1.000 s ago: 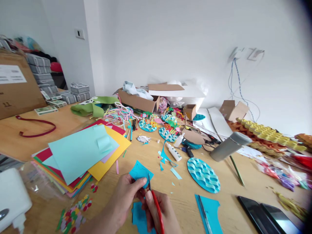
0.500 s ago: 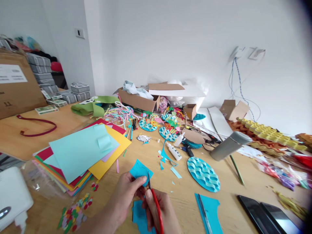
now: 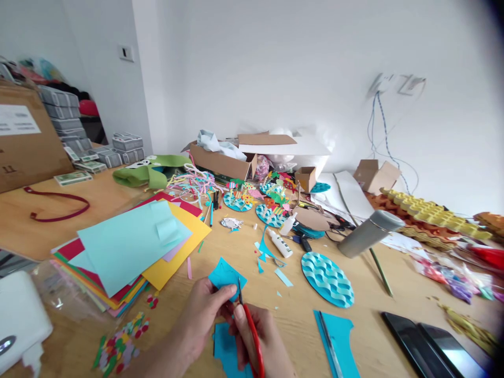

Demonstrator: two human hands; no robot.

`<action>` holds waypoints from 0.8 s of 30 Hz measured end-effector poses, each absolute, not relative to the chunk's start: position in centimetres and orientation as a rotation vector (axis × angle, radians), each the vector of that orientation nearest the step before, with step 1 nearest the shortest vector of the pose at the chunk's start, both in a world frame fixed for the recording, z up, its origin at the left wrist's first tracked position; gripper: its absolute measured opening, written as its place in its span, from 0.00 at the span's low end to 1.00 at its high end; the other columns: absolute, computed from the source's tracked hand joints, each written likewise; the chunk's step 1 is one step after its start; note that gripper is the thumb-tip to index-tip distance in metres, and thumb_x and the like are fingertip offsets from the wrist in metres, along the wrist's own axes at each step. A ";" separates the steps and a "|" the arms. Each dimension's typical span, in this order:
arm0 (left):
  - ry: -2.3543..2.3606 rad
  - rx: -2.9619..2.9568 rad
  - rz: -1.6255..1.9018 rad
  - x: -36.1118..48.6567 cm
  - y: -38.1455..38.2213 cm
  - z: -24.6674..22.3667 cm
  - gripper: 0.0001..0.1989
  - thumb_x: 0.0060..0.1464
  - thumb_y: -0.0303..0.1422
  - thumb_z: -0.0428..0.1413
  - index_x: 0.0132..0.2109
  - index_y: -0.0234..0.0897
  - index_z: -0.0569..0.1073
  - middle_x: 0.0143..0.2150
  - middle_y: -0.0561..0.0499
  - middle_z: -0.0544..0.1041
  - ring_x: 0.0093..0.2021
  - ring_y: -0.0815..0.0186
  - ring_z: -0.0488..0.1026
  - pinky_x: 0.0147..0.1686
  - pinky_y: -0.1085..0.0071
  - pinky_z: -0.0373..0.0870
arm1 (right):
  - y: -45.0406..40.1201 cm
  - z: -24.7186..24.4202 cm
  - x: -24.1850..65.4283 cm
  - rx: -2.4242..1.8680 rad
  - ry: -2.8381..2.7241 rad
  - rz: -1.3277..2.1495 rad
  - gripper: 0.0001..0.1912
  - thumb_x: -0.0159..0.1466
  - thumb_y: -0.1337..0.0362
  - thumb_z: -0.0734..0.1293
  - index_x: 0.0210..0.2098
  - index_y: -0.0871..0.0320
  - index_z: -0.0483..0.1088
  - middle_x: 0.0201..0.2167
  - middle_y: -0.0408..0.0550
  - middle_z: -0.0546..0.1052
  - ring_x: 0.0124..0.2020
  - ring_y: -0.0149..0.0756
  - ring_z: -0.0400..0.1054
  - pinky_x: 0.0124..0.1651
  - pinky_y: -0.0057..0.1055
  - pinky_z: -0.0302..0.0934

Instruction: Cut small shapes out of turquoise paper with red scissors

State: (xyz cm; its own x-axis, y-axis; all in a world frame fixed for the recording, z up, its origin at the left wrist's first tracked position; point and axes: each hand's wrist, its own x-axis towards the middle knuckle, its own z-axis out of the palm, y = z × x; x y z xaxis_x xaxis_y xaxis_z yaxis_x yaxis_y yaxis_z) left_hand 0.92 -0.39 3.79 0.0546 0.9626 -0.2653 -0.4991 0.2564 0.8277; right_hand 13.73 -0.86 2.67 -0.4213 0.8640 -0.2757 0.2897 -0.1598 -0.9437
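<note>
My left hand (image 3: 200,310) pinches a small piece of blue paper (image 3: 225,274) between thumb and fingers. Faint drawn lines show on that piece. Wrapped round the red handles of a pair of scissors (image 3: 252,331) is my right hand (image 3: 262,338). The dark scissor blades reach up over the right side of the paper, close to my left thumb. Below my hands lies another blue paper sheet (image 3: 226,349), partly covered by the right hand. A pen (image 3: 329,341) rests on a blue offcut (image 3: 343,344) to the right.
Coloured paper sheets (image 3: 122,247) are piled at left, above scattered paper dots (image 3: 124,341). A wavy-patterned blue oval (image 3: 327,279), a glue bottle (image 3: 280,243) and a leaning grey flask (image 3: 370,233) stand beyond my hands. Two dark phones (image 3: 429,346) lie at right.
The view has shifted very slightly. Both hands, the paper and the scissors hold nearly the same position.
</note>
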 end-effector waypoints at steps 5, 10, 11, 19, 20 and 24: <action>0.941 0.630 1.217 1.0 -0.3 3.6 0.15 0.43 0.39 0.62 0.22 0.35 0.68 0.17 0.55 0.68 0.17 0.69 0.65 0.17 0.72 0.64 | -0.9 2.5 13.7 -1.303 -1.631 1.624 0.35 0.58 0.32 0.54 0.24 0.60 0.63 0.10 0.38 0.62 0.10 0.23 0.52 0.15 0.21 0.44; 0.964 0.628 1.206 1.0 -0.4 3.8 0.15 0.42 0.40 0.62 0.21 0.35 0.68 0.17 0.54 0.69 0.17 0.69 0.65 0.17 0.72 0.64 | -1.0 2.7 13.7 -1.330 -1.634 1.639 0.36 0.57 0.30 0.53 0.24 0.60 0.63 0.09 0.38 0.62 0.09 0.22 0.51 0.15 0.21 0.43; 0.967 0.626 1.206 1.0 -0.4 3.9 0.15 0.42 0.39 0.62 0.21 0.35 0.68 0.17 0.54 0.69 0.17 0.69 0.65 0.17 0.72 0.64 | -1.0 2.8 13.7 -1.336 -1.637 1.644 0.36 0.56 0.30 0.53 0.24 0.60 0.62 0.09 0.38 0.62 0.10 0.22 0.52 0.15 0.20 0.43; 0.975 0.617 1.203 0.9 -0.4 3.7 0.14 0.43 0.38 0.61 0.21 0.35 0.67 0.17 0.55 0.69 0.17 0.70 0.65 0.18 0.74 0.61 | -0.9 3.1 13.7 -1.354 -1.602 1.668 0.36 0.53 0.28 0.55 0.24 0.59 0.61 0.09 0.37 0.61 0.09 0.23 0.52 0.13 0.21 0.40; 0.970 0.619 1.200 0.9 -0.4 3.7 0.14 0.43 0.38 0.61 0.21 0.35 0.67 0.18 0.55 0.69 0.18 0.70 0.65 0.18 0.74 0.62 | -0.9 3.0 13.7 -1.354 -1.595 1.674 0.36 0.53 0.28 0.55 0.24 0.59 0.61 0.09 0.37 0.60 0.09 0.23 0.52 0.13 0.21 0.40; 0.968 0.598 1.220 1.0 -0.4 3.5 0.14 0.44 0.38 0.61 0.22 0.36 0.66 0.18 0.56 0.67 0.18 0.70 0.64 0.19 0.73 0.63 | -0.9 2.7 13.6 -1.368 -1.584 1.634 0.37 0.53 0.28 0.56 0.24 0.60 0.62 0.09 0.37 0.59 0.10 0.23 0.50 0.14 0.22 0.38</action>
